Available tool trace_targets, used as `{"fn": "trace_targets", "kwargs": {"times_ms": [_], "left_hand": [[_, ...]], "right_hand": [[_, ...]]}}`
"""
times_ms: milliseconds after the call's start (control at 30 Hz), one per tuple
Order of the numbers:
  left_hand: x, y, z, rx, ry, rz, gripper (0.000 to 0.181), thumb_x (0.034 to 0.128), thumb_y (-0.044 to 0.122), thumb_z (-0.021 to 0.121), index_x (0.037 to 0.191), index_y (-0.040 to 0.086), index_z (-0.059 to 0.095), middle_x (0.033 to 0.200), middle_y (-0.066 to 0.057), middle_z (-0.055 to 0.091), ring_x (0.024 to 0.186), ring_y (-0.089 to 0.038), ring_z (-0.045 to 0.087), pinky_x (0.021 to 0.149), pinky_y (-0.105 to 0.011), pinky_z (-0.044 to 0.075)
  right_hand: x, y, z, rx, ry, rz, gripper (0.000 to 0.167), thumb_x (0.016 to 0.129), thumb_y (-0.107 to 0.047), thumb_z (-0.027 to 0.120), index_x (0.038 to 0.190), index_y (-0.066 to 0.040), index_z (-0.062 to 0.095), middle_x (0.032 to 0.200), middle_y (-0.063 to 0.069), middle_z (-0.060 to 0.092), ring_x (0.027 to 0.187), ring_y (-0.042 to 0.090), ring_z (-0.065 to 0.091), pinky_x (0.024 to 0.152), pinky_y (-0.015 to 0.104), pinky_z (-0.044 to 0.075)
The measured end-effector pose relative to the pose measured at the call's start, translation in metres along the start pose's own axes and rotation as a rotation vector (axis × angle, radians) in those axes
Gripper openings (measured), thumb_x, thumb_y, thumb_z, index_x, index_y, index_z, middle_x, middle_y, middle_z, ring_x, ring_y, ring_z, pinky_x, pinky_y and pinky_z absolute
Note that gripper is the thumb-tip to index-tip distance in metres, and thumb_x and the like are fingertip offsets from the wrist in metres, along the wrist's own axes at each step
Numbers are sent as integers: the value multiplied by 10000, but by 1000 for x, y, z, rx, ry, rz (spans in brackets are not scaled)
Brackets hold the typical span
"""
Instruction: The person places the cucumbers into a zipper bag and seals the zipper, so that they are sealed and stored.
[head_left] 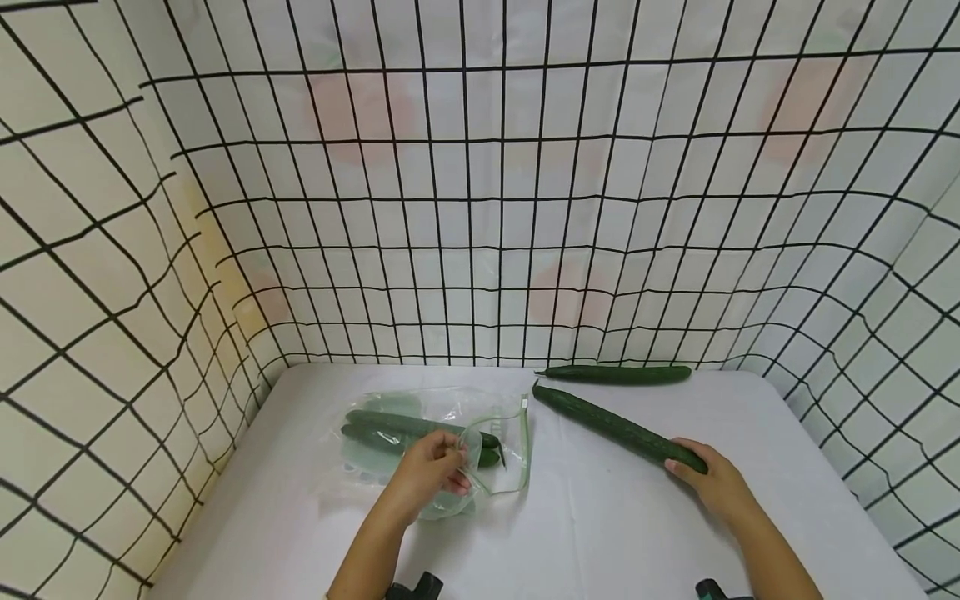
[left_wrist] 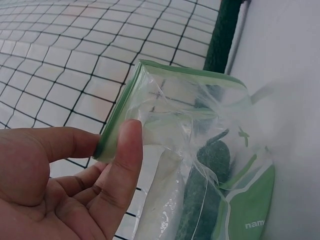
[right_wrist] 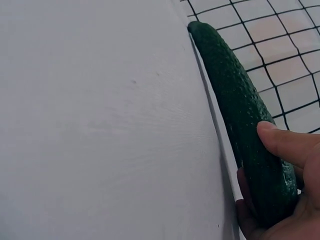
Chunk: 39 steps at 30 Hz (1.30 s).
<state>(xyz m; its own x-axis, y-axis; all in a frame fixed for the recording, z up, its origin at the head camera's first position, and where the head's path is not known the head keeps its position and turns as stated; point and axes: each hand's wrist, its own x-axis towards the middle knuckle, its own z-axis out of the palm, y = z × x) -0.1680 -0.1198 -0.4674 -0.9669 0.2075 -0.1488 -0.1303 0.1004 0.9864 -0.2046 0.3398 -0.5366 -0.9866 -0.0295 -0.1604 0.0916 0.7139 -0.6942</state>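
Showing at the near edge of the counter (head_left: 592,533) are two black objects, one at left (head_left: 427,587) and one at right (head_left: 708,590), each beside a bare forearm. Past them, on the left, the left hand (head_left: 435,467) pinches the green-edged mouth of a clear plastic bag (head_left: 527,450). The bag lies on the left half of the counter, its mouth toward the right, with green printing on its side. Inside, two cucumbers (head_left: 397,422) rest side by side, stems pointing right, partly hidden by the hand. On the right, the right hand (head_left: 712,479) grips the near end of a loose cucumber (head_left: 615,425), thumb along one side and fingers curled round the other. This cucumber slants far and left, its thin tip near the middle of the counter's far part; whether it touches the surface I cannot tell. Just beyond, another cucumber (head_left: 622,375) lies crosswise along the far edge, its stem just beside that tip. Farthest back, a black grid (head_left: 502,139) stands before a pale wall with blurred reddish patches.
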Motion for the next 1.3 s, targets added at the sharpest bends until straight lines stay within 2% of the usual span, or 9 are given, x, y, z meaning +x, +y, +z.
{"fn": "trace_targets", "kwargs": {"times_ms": [200, 567, 800, 900, 1033, 1233, 1300], "left_hand": [[0, 0, 1, -4, -4, 5, 286, 993, 69, 528, 1224, -100, 522, 1066, -193, 667, 713, -167, 692, 695, -314, 650], [0, -2, 1, 1, -10, 13, 271, 993, 62, 519, 1209, -101, 527, 1075, -198, 667, 712, -167, 694, 688, -302, 649], [2, -3, 1, 4, -6, 6, 286, 993, 61, 522, 1228, -102, 521, 1107, -206, 663, 714, -167, 692, 689, -304, 650], [2, -3, 1, 7, -7, 6, 282, 996, 64, 520, 1226, -99, 521, 1087, -198, 664, 717, -170, 693, 693, -308, 651], [2, -4, 0, 12, -7, 3, 269, 995, 64, 520, 1216, -89, 529, 1038, -177, 666, 718, -173, 695, 697, -309, 650], [2, -3, 1, 15, -8, 11, 263, 994, 63, 517, 1206, -92, 530, 1024, -175, 664, 714, -172, 694, 686, -303, 650], [2, -3, 1, 15, -8, 10, 257, 993, 64, 520, 1200, -89, 532, 1017, -172, 663, 712, -172, 695, 686, -303, 650]], "right_hand": [[-17, -4, -8, 23, -23, 37, 795, 955, -597, 587, 1539, -100, 380, 1596, 327, 260, 1432, 597, 237, 1084, 774, 285], [-41, 6, -16, 108, -21, 72, 790, 973, -582, 571, 1569, -121, 336, 1622, 302, 239, 1426, 579, 267, 1031, 745, 366], [-50, 12, -21, 225, -92, 128, 809, 976, -557, 583, 1591, -124, 285, 1665, 265, 145, 1486, 557, 148, 1088, 766, 295], [-54, 15, -22, 229, -98, 135, 790, 985, -547, 575, 1590, -127, 290, 1661, 259, 162, 1481, 522, 184, 1088, 712, 344], [-60, 18, -23, 193, -95, 97, 707, 1006, -521, 554, 1572, -154, 341, 1641, 215, 253, 1462, 452, 252, 1060, 597, 420], [-61, 20, -25, 223, -179, 148, 757, 982, -554, 572, 1584, -176, 313, 1682, 208, 151, 1516, 526, 87, 1073, 748, 313], [-60, 20, -24, 217, -194, 159, 767, 973, -569, 575, 1585, -185, 314, 1683, 206, 154, 1517, 518, 106, 1078, 743, 330]]}}
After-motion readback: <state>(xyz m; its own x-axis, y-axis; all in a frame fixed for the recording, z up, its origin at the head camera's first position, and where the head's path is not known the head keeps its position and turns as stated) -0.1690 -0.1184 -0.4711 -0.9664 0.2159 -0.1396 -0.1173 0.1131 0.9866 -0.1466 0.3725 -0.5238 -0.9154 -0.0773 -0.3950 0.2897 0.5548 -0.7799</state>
